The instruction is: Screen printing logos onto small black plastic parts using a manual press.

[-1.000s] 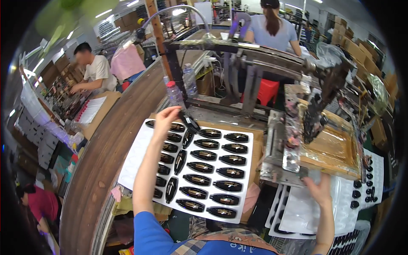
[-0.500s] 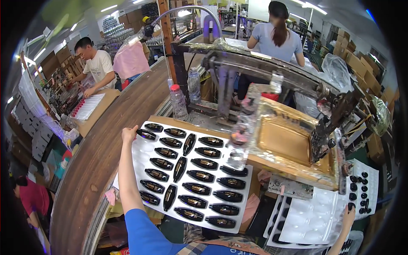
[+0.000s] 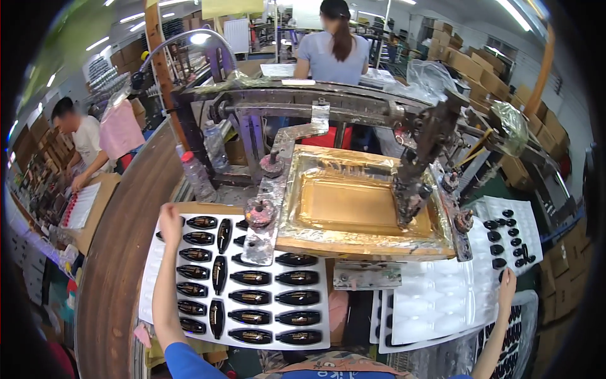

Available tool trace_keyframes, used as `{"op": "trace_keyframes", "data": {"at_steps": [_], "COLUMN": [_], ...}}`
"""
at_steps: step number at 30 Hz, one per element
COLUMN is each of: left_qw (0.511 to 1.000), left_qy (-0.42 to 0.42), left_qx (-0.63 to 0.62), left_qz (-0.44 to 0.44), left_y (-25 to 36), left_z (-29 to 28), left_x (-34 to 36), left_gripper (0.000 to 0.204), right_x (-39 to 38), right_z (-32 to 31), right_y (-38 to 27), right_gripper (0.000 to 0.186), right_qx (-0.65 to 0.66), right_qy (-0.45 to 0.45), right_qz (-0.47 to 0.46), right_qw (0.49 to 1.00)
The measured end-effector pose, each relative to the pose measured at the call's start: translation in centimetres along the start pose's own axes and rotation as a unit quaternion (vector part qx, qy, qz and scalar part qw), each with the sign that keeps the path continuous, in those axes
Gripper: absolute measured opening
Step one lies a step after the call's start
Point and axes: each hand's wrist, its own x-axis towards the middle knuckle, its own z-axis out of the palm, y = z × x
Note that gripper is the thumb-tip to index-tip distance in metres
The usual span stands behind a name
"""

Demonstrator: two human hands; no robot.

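Observation:
My left hand (image 3: 170, 221) hovers at the far left corner of a white moulded tray (image 3: 146, 297), beside its black pieces. Motion smears its fingers, so I cannot tell whether it holds anything. Rows of glossy black, bottle-shaped pieces with gold print, such as one piece (image 3: 250, 336), lie in that tray, some turned lengthwise. Over on the right, my right hand (image 3: 507, 289) is closed with its fingertips on a small black oval piece (image 3: 502, 276). That hand is at the edge of a white sheet (image 3: 505, 211) holding several loose black pieces (image 3: 497, 249).
A wooden-framed printing screen (image 3: 353, 205) with a golden surface hangs on a metal press between the trays, overlapping the left tray's far right corner. Empty-looking white moulded trays (image 3: 435, 297) are stacked before it. A red-capped bottle (image 3: 199, 177) stands behind. Two people work farther off.
My view has swung right, so the press sits nearer the middle. My left hand has come off the corner piece it was touching. My right hand stays by the loose black pieces.

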Motion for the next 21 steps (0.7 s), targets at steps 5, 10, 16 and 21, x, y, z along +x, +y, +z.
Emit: {"op": "trace_keyframes", "data": {"at_steps": [5,10,16,21], "left_qw": [0.894,0.757,0.709,0.669], "left_qy": [-0.235,-0.439,-0.436,-0.409], "left_qx": [-0.299,-0.408,-0.541,-0.62], "left_qz": [0.239,0.26,0.122,-0.012], "left_y": [24.3,28.3,31.3,30.3], "left_z": [4.8,8.4,7.6,5.9], "left_x": [-6.0,-8.4,-8.0,-7.2], "left_gripper": [0.019,0.023,0.021,0.019], "right_x": [-1.8,-2.2,-2.0,-2.5], "right_z": [-2.6,-1.5,-0.9,1.7], "right_y": [-15.6,-27.5,-33.7,-39.9], "right_gripper": [0.035,0.044,0.037,0.041], "right_qx": [0.304,0.369,0.326,0.322], "right_qy": [-0.093,-0.2,-0.225,-0.325], "right_qz": [0.093,-0.072,-0.198,-0.19], "right_qw": [0.944,0.905,0.897,0.869]}}
